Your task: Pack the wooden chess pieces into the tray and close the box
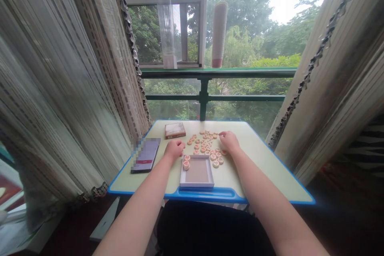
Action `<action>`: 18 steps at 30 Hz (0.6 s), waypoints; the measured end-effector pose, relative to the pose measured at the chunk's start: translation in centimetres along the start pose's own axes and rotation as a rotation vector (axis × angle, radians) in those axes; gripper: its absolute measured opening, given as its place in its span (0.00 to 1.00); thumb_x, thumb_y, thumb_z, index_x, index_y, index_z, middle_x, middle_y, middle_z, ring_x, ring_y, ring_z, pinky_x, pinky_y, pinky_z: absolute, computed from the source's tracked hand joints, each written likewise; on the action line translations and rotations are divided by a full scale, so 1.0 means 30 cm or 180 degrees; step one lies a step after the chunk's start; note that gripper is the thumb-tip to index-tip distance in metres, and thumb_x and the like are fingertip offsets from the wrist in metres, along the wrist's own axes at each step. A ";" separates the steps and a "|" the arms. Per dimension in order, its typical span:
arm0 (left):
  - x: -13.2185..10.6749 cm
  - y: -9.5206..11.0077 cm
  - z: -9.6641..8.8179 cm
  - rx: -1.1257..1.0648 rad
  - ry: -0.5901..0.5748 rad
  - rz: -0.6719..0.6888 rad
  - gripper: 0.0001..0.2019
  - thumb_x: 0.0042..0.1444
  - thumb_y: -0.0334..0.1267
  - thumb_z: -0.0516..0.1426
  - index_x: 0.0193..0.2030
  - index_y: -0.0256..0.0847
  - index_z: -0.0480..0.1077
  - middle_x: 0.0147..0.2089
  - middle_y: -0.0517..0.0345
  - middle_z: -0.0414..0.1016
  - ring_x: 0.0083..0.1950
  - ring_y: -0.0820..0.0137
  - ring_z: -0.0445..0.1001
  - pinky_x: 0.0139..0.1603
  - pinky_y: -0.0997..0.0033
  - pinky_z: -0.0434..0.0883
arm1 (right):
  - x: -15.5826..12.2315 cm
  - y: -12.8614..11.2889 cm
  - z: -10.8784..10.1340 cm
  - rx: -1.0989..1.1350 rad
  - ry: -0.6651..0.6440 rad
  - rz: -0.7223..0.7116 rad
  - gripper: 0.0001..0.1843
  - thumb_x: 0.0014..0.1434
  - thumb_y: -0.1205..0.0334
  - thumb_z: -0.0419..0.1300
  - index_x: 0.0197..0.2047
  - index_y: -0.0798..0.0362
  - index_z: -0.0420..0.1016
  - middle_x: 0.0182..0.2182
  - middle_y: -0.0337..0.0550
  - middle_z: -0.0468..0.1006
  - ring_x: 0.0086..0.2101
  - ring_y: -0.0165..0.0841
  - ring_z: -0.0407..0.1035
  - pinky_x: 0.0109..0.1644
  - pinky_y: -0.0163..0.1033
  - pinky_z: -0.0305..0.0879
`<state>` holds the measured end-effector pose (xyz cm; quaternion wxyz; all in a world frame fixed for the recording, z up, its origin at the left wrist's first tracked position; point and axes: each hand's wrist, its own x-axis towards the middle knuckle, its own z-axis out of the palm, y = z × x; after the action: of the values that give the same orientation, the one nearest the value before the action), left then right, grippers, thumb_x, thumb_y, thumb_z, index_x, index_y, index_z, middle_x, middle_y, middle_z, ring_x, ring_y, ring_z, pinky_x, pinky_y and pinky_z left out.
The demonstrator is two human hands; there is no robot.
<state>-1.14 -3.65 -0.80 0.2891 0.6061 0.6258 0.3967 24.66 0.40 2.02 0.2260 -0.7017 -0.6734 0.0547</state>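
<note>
Several round wooden game pieces (206, 145) with red or dark marks lie scattered on the pale table (261, 160). A shallow grey box tray (197, 173) sits at the near edge, with two pieces (186, 162) in its far left corner. My left hand (174, 149) rests curled on the table just left of the scattered pieces, above the tray's corner. My right hand (229, 141) lies fingers-down on the right side of the pieces, touching them. What either hand holds is hidden.
A flat brown box (175, 130) lies at the table's far left. A dark phone (145, 155) rests at the left edge. The table has a blue rim (207, 196). Curtains hang on both sides. A green railing (216, 73) and window stand behind.
</note>
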 end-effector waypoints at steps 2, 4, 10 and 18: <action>-0.001 0.004 0.000 -0.0003 0.0001 -0.0035 0.09 0.48 0.38 0.51 0.21 0.38 0.65 0.17 0.65 0.61 0.18 0.77 0.66 0.22 0.78 0.62 | -0.002 -0.008 0.013 0.0007 -0.0028 -0.0186 0.18 0.56 0.62 0.50 0.45 0.48 0.77 0.47 0.44 0.72 0.47 0.36 0.63 0.51 0.35 0.55; -0.001 0.011 0.000 -0.0006 0.0010 -0.0092 0.09 0.48 0.38 0.51 0.21 0.38 0.65 0.17 0.65 0.61 0.17 0.77 0.65 0.22 0.78 0.62 | -0.002 -0.014 0.023 0.0009 -0.0083 -0.0313 0.17 0.56 0.60 0.51 0.43 0.47 0.78 0.48 0.43 0.72 0.47 0.38 0.61 0.53 0.37 0.53; -0.011 0.022 0.000 -0.0024 0.0270 0.0068 0.08 0.47 0.39 0.52 0.23 0.39 0.67 0.19 0.63 0.66 0.22 0.75 0.68 0.24 0.78 0.63 | 0.001 -0.021 0.030 0.0014 -0.0258 -0.0398 0.14 0.54 0.58 0.55 0.40 0.50 0.78 0.44 0.43 0.74 0.46 0.38 0.61 0.48 0.36 0.56; 0.043 0.060 -0.001 0.0136 0.0723 -0.0129 0.14 0.51 0.42 0.47 0.30 0.39 0.70 0.25 0.58 0.73 0.28 0.72 0.72 0.26 0.78 0.64 | 0.004 -0.011 0.016 0.0104 -0.0259 -0.0390 0.15 0.57 0.55 0.52 0.42 0.49 0.75 0.39 0.43 0.77 0.46 0.36 0.63 0.44 0.36 0.57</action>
<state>-0.35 -2.48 0.90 0.2113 0.5505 0.6749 0.4436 24.19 0.63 1.74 0.2127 -0.6526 -0.7228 0.0802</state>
